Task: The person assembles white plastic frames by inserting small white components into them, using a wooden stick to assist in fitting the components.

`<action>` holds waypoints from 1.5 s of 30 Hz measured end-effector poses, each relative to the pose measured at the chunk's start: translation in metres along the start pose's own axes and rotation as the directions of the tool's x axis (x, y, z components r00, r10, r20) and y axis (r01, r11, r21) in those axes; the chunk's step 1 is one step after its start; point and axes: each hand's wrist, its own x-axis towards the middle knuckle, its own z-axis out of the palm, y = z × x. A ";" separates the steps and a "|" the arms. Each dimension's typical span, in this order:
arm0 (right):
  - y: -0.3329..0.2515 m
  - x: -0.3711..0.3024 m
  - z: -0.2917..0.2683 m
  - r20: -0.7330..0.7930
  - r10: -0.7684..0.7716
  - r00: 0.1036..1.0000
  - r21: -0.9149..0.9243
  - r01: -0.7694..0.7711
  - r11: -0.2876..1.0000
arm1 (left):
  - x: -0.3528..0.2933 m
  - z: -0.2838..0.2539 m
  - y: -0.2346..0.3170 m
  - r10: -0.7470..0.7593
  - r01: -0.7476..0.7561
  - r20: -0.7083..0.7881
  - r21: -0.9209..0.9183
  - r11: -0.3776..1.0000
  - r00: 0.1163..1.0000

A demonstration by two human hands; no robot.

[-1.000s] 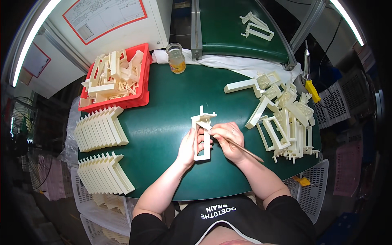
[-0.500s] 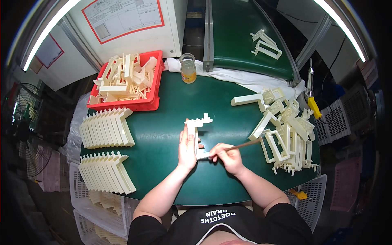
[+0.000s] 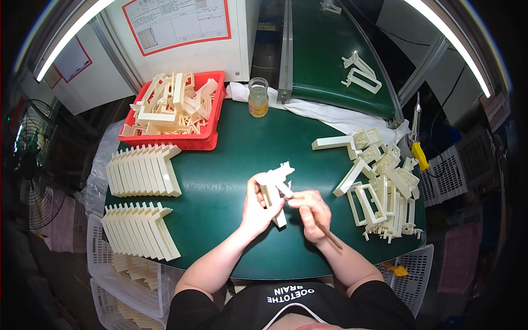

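Observation:
My left hand (image 3: pixel 258 210) is closed round a cream-white plastic part (image 3: pixel 269 192), a long bar with a notched, stepped end, held tilted above the green table. My right hand (image 3: pixel 314 213) pinches a thin brown stick (image 3: pixel 331 237), like a brush handle. The stick's rear end slants down over my right wrist. Its front end meets the part near the stepped end, but my fingers hide the exact contact. To the right lies a loose heap of similar cream frames (image 3: pixel 379 190).
Two neat rows of cream parts, the far row (image 3: pixel 144 170) and the near row (image 3: pixel 141 231), stand at left. Behind them sits a red bin (image 3: pixel 212 140) of mixed pieces. A glass jar (image 3: pixel 258 99), a white cloth (image 3: pixel 313 113) and a green conveyor (image 3: pixel 324 49) are at the back.
My left hand has turned and tilted the part. My right hand has moved up to its stepped end, and the stick's rear end has swung from pointing right to pointing down-right.

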 end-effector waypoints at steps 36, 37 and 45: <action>0.024 0.008 -0.025 -0.235 -0.052 0.970 -0.263 -0.012 0.965 | 0.009 -0.009 0.029 0.513 -0.587 0.413 0.774 0.237 0.752; 0.038 0.002 -0.031 -0.199 -0.021 0.980 -0.333 -0.048 0.942 | 0.007 -0.011 0.031 0.533 -0.553 0.317 0.747 0.369 0.784; 0.034 -0.013 0.000 -0.109 0.244 0.964 0.290 -0.204 0.935 | 0.015 -0.019 0.015 0.540 -0.438 0.004 0.589 0.679 0.842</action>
